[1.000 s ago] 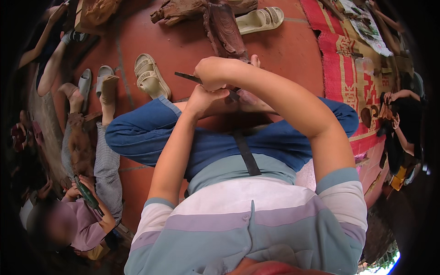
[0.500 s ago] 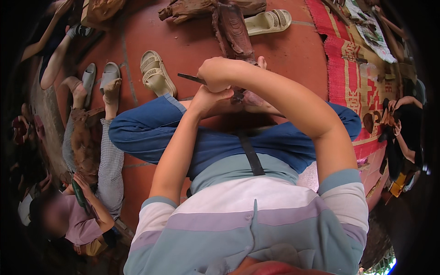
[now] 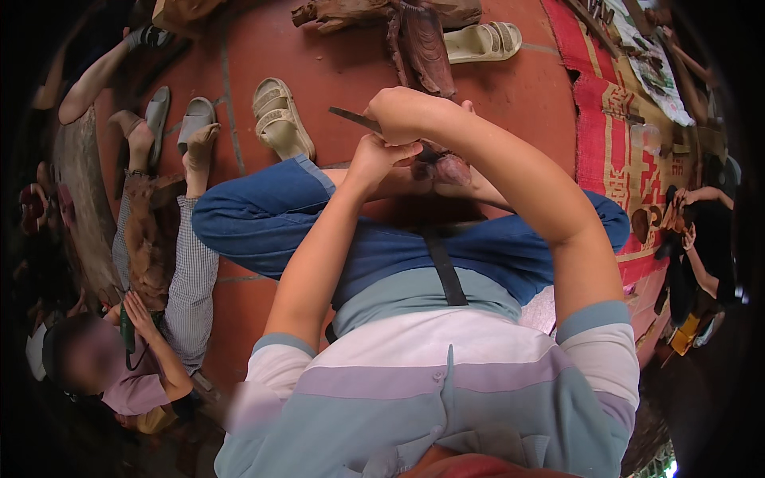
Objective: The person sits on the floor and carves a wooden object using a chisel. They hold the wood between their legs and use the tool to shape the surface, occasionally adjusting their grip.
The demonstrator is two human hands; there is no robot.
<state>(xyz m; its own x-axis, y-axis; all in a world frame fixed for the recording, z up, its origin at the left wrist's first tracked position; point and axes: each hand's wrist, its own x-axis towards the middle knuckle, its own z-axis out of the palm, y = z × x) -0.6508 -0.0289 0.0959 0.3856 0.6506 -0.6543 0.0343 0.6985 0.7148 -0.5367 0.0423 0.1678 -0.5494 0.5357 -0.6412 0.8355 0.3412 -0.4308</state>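
Observation:
My right hand (image 3: 402,115) is closed round a flat dark metal strip-shaped tool (image 3: 355,119), whose end sticks out to the left past the knuckles. Just below it, my left hand (image 3: 378,163) is closed too, its thumb pointing right; what its fingers grip is hidden. Right of that thumb a small dark piece (image 3: 430,150) shows, partly under my right forearm. The two hands are close together above my crossed legs in blue jeans (image 3: 263,211). Beyond them a carved reddish-brown wood piece (image 3: 422,52) leans on rough wood (image 3: 351,12).
Beige sandals (image 3: 283,119) rest on the red tile floor (image 3: 343,72). At left, a seated person holds a green-handled tool (image 3: 127,327) against a long wood piece (image 3: 147,247). A red and yellow mat (image 3: 598,103) lies at right, with another person's hands (image 3: 689,215) beyond.
Both my hands and the metal tool have shifted slightly away and to the right. More of the small dark piece beside my left thumb shows. The person at left has moved the green-handled tool.

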